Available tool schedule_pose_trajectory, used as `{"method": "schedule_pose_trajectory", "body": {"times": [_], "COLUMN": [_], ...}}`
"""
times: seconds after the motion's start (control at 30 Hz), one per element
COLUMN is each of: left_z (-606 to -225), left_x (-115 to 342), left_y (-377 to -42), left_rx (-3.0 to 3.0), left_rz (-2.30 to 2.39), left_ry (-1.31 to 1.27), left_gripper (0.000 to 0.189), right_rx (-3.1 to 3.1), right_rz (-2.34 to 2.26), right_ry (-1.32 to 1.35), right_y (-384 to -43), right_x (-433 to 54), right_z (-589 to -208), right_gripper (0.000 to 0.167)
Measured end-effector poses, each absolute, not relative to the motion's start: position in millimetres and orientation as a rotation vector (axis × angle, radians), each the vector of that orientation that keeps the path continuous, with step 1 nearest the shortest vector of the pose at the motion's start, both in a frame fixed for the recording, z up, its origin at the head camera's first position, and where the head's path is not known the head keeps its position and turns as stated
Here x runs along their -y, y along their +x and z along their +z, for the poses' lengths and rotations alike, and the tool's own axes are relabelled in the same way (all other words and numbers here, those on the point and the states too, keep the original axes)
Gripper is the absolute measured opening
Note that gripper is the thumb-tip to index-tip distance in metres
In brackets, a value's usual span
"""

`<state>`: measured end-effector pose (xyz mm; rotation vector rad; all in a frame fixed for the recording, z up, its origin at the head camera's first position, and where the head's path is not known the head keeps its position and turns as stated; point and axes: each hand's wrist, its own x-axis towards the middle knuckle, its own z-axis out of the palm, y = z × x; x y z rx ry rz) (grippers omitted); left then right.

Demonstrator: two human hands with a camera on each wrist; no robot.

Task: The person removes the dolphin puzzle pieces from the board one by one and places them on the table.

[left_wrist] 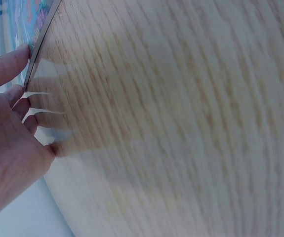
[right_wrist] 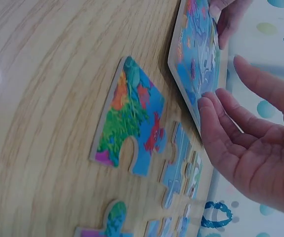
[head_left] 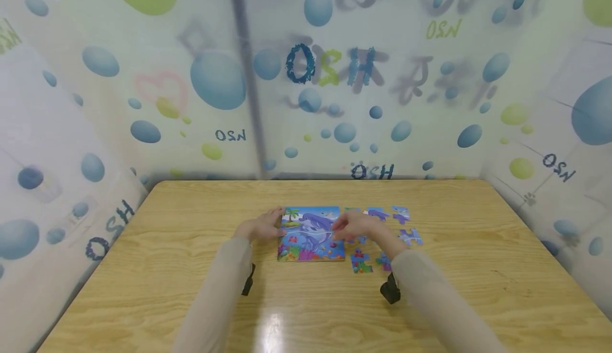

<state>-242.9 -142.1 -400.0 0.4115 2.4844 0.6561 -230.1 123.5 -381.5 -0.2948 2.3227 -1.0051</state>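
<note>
A rectangular puzzle board with a dolphin, palm tree and coral picture lies flat on the wooden table. My left hand is at its left edge; in the left wrist view the thumb touches the rim and the other fingertips line up along the side, down by the tabletop. At the opposite edge is my right hand, its bent fingers close by the board's rim and its thumb held apart, with nothing between them. Loose jigsaw pieces lie just right of the board, some partly hidden under the right hand and forearm.
More jigsaw pieces are spread in rough rows on the right side. The wooden table reaches back to a white curtain printed with blue and green ovals, which also hangs along both sides.
</note>
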Motion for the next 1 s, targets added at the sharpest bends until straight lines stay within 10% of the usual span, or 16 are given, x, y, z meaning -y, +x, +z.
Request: {"method": "schedule_pose_trajectory", "body": {"times": [1.0], "left_z": [-398.5], "left_x": [140.0], "left_y": [-241.8], "left_rx": [-2.492], "left_rz": [0.686], "left_ry": [0.366], "left_gripper": [0.067], "right_rx": [-2.499], "right_rz": [-0.817], "right_ry": [-0.303], "right_y": [-227.9], "right_x": [-97.8], "right_z": [-388.3], "right_gripper": [0.028]}}
